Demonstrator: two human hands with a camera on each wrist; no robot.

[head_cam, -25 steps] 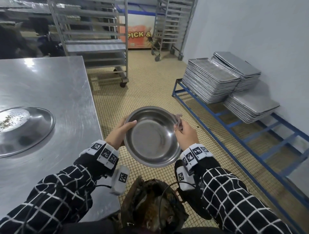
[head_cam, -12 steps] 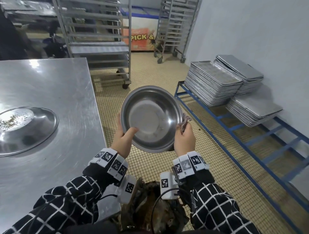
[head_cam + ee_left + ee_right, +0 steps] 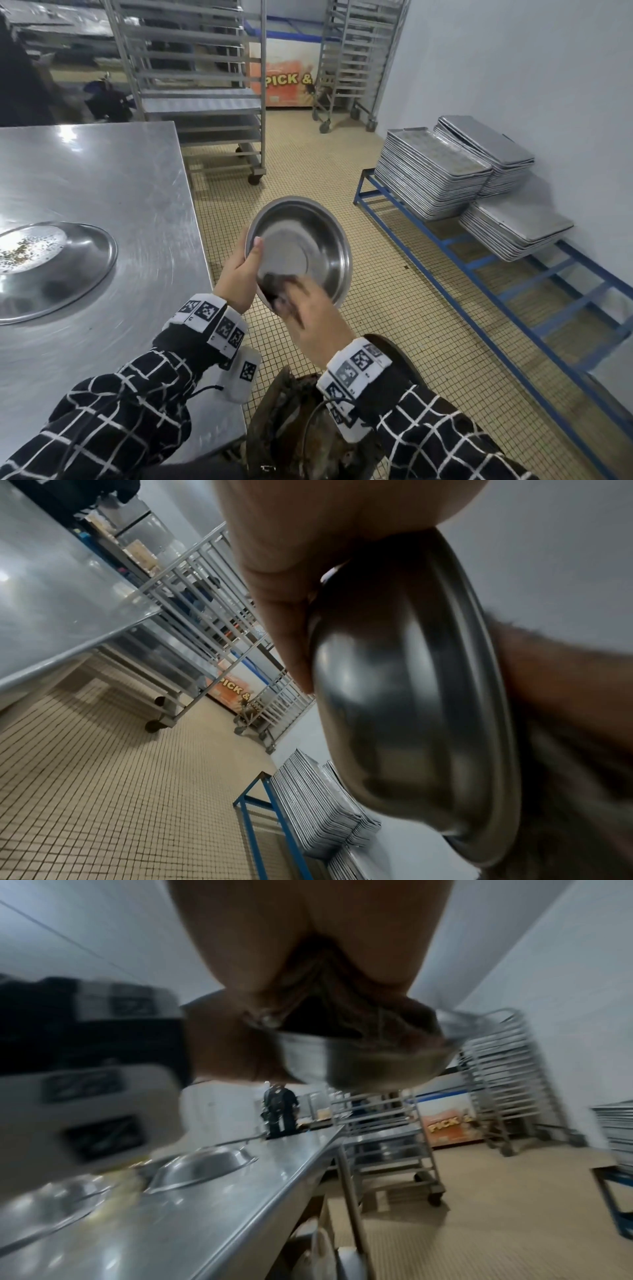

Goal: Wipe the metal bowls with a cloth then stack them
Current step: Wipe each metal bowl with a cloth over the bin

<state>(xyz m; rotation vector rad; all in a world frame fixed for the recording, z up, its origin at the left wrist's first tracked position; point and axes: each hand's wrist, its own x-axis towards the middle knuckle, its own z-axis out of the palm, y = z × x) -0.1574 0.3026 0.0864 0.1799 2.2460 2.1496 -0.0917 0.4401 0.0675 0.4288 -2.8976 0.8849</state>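
Held bowl: one metal bowl (image 3: 303, 245) is in the air over the tiled floor, right of the bench (image 3: 102, 192), tilted with its open side toward the person; its outer wall shows in the left wrist view (image 3: 394, 696).
Left hand (image 3: 239, 274): its grip holds the bowl's left rim, thumb over the inside edge, fingers behind the wall.
Right hand (image 3: 308, 318): blurred, at the bowl's near rim; its grip is closed around one dark cloth (image 3: 274, 294) bunched against the inside; the right wrist view shows the cloth (image 3: 325, 1015) gathered between thumb and fingers.
Other bowls: the head view shows one upturned bowl (image 3: 51, 267) on the left of the bench, specks on its flat base; the right wrist view shows two upturned bowls there, a far one (image 3: 202, 1164) and a nearer blurred one (image 3: 44, 1204).
Tray stacks: three stacks of metal trays (image 3: 431, 171) sit on one blue frame rack (image 3: 513, 284) along the right wall.
Trolleys: two wheeled rack trolleys (image 3: 205, 85) stand at the far side.
Far person: one dark-clothed figure (image 3: 279, 1107) stands beyond the bench.
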